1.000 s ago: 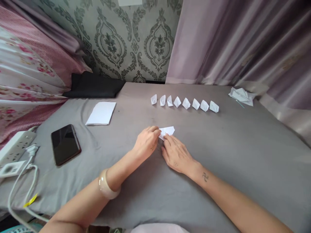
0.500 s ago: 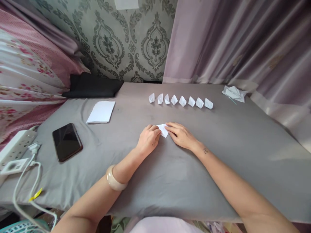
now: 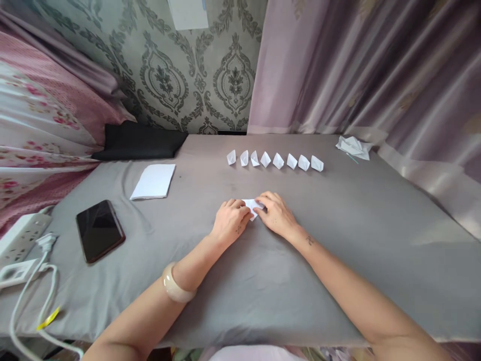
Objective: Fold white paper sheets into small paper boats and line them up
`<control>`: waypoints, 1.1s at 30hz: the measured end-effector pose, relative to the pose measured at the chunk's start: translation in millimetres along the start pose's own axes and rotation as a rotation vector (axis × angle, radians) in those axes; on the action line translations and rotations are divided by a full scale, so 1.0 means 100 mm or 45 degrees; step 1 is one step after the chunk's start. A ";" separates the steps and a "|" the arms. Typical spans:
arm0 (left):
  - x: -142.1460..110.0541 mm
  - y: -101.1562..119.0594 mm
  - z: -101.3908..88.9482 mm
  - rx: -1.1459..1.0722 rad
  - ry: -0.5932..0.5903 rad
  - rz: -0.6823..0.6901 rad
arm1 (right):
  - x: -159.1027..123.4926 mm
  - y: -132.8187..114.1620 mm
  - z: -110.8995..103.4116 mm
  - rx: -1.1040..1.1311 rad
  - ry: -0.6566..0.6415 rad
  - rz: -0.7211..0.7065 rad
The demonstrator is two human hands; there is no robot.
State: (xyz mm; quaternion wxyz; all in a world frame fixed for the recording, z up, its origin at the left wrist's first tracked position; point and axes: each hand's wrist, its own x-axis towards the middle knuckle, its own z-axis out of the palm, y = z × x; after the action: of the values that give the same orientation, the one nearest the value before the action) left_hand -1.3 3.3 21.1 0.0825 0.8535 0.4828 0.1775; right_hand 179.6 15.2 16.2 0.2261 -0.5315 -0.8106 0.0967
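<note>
While a grey-covered bench (image 3: 338,225) spreads beneath everything, the left hand (image 3: 231,220) and right hand (image 3: 277,214) meet near its middle, each grip nearly closed. A phone (image 3: 99,230) and a white paper stack (image 3: 154,181) lie off to the left; past the hands, eight folded papers (image 3: 278,161) sit in a row. The small paper (image 3: 254,204) is pinched from opposite sides, partly hidden, on or just above the bench. The step in hand looks like folding or creasing; the next move seems to call for keeping edges aligned while pressing the crease.
</note>
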 end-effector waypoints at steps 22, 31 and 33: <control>0.18 -0.18 -0.02 -0.366 -0.022 -0.304 | 0.04 0.20 -0.04 0.169 -0.085 0.005; 0.20 -0.19 -0.10 -0.392 -0.078 -0.299 | 0.13 0.20 -0.02 0.236 -0.060 -0.026; 0.21 -0.21 -0.11 -0.388 -0.083 -0.330 | 0.16 0.20 -0.02 0.240 -0.076 -0.026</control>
State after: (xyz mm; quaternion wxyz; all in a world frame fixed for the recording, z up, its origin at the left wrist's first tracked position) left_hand -12.0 31.7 29.0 0.2484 0.7672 0.5533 0.2086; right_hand 191.9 37.8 14.0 0.2519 -0.4966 -0.8095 0.1860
